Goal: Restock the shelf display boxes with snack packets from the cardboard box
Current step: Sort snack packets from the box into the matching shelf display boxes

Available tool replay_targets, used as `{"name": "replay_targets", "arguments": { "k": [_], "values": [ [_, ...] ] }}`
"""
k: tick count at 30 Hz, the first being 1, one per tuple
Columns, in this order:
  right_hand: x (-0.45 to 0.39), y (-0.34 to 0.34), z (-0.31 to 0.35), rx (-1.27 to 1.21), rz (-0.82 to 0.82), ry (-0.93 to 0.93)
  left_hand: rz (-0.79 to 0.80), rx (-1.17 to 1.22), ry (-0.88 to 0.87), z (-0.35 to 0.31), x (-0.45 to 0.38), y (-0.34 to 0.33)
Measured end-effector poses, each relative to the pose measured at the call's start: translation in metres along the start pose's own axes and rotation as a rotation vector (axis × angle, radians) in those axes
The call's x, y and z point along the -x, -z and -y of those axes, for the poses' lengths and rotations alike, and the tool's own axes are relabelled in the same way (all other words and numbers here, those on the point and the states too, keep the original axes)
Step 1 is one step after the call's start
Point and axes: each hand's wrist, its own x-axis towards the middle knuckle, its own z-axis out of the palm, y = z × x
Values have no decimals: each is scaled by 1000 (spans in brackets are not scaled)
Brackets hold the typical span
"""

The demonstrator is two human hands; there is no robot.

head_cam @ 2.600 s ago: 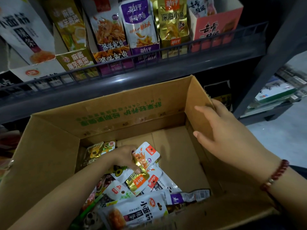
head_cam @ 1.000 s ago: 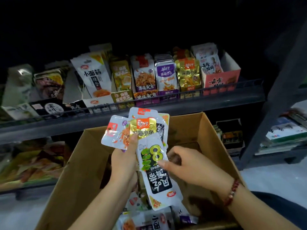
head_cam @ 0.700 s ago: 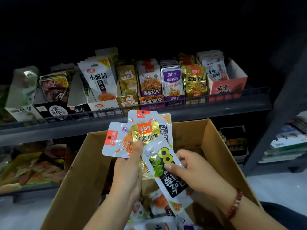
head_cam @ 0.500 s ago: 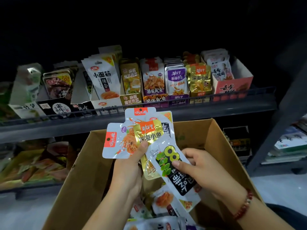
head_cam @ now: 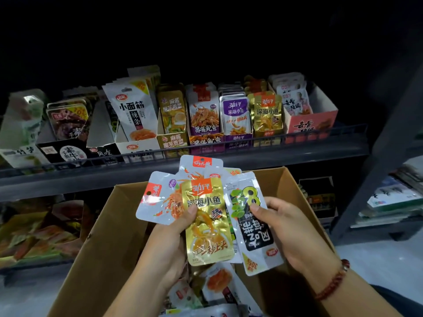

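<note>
Packets first: our left hand (head_cam: 169,234) pinches a fan of them above the cardboard box (head_cam: 109,236), gold packet (head_cam: 207,223) in front under the thumb. Our right hand (head_cam: 290,227) pinches the black-and-white packet (head_cam: 256,234), thumb on its face, other fingers curled behind it. Its long axis runs toward the shelf (head_cam: 183,167), top end leaning slightly left of the box's far wall. Worry here: the foil looks slick, so pulling one packet could drag the fan loose into the box. Also, matching display boxes (head_cam: 311,122) sit close together, so misfiling's easy.
</note>
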Motion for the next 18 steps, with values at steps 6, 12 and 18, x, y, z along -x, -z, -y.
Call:
{"name": "replay_targets", "arguments": {
  "k": [6, 12, 18],
  "values": [
    [0, 1, 0, 2, 13, 32, 105, -67, 45, 0, 5, -1],
    [-3, 10, 8, -93, -148, 106, -30, -52, 28, 1, -2, 3],
    [-6, 18, 13, -170, -131, 80, -81, -138, -9, 0, -10, 15]
  ]
}}
